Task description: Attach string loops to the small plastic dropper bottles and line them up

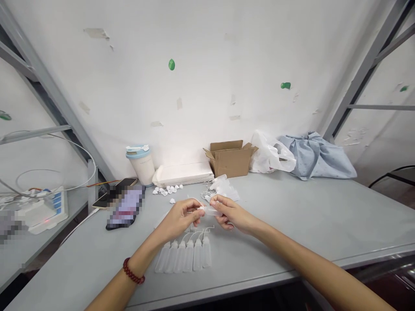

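Observation:
Above the middle of the table, a small translucent squeeze bottle (212, 211) is held lying sideways between my two hands. The fingers of my right hand (235, 214) are closed around its body. At the bottle's left end, my left hand (180, 218) pinches its white cap (202, 208) between thumb and finger. Below the hands, a row of several similar bottles (184, 257) with white caps and thin bent tubes lies side by side. More translucent bottles (225, 188) are heaped just beyond my right hand. Small white caps (167, 189) are scattered behind my left hand.
Along the wall stand a lidded cup (142, 166), a white stack (183, 173), an open cardboard box (231, 162), a white plastic bag (270, 153) and blue cloth (319, 157). Phones (126, 209) lie at left. A power strip (48, 214) sits beyond the table's left edge.

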A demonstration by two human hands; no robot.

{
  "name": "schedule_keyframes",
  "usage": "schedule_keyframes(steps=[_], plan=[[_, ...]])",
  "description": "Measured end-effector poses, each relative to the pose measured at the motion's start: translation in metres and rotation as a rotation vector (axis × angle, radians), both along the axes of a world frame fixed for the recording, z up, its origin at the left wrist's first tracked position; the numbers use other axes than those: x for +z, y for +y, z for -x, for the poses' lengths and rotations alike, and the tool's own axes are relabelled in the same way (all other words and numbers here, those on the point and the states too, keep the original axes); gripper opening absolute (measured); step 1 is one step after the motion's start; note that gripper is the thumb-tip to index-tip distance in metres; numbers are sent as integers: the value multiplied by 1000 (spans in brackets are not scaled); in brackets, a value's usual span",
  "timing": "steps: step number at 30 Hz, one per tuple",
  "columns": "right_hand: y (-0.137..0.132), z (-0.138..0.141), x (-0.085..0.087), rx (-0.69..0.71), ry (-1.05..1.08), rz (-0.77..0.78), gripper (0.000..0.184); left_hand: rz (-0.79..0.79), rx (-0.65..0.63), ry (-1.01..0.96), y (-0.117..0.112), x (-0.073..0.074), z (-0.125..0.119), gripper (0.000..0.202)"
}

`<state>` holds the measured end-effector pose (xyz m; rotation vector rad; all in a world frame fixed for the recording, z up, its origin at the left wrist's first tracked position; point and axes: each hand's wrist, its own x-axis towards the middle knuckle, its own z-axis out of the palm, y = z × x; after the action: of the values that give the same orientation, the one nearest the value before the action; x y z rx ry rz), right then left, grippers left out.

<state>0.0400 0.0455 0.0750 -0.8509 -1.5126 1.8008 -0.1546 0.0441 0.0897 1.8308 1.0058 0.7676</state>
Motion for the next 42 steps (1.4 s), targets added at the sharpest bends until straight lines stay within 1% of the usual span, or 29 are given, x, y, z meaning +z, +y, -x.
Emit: schedule_keyframes(steps=[2, 6, 8, 9, 10, 12, 14, 15, 17, 18, 20, 23, 27, 28, 30, 32, 35, 38, 40, 42], plan=[[0, 0, 1, 4, 6, -3, 32, 10, -1, -2, 0, 0, 0, 29], [-1, 1, 1, 9, -16, -7, 33, 39, 3, 57, 1, -1, 0, 42], [-1, 2, -1, -20, -43, -58, 34, 22, 12, 62, 2, -1, 0, 42], [0, 2, -2, -58, -74, -125, 34, 14, 31, 53, 2, -1, 0, 41], [1, 3, -4, -112, -119, -229, 34, 12, 53, 38, 3, -1, 0, 41], [3, 3, -9, -235, -229, -501, 31, 34, 92, -9, 5, -2, 0, 41], [5, 2, -13, -322, -308, -752, 26, 56, 92, -59, 6, -4, 1, 42], [6, 1, -14, -339, -323, -836, 24, 53, 83, -69, 7, -5, 2, 41], [6, 0, -14, -331, -337, -907, 24, 14, 73, -58, 7, -5, 3, 39], [5, -1, -12, -321, -341, -902, 25, -10, 69, -43, 6, -5, 3, 38], [4, -2, -9, -304, -346, -831, 29, -43, 63, -17, 3, -3, 3, 35], [2, -2, -5, -290, -310, -621, 39, -81, 38, 13, -1, 0, 1, 31], [5, 0, -8, -198, -165, -296, 44, -125, 42, 32, -3, -1, 0, 21], [6, 1, -9, -183, -135, -249, 46, -126, 44, 26, -3, -1, 0, 21], [7, 2, -10, -176, -105, -216, 47, -124, 46, 7, -2, -2, 0, 22], [6, 2, -9, -172, -114, -244, 46, -105, 34, -13, -1, -2, 1, 26], [5, 2, -7, -157, -179, -357, 42, 1, 15, -26, 1, -2, 1, 39], [4, 2, -6, -200, -304, -575, 41, 111, 49, -34, 1, -2, 0, 46], [4, 3, -9, -222, -382, -719, 41, 116, 80, -31, 1, -2, -1, 45], [4, 3, -12, -220, -428, -819, 37, 97, 89, -19, 1, -2, -1, 43]])
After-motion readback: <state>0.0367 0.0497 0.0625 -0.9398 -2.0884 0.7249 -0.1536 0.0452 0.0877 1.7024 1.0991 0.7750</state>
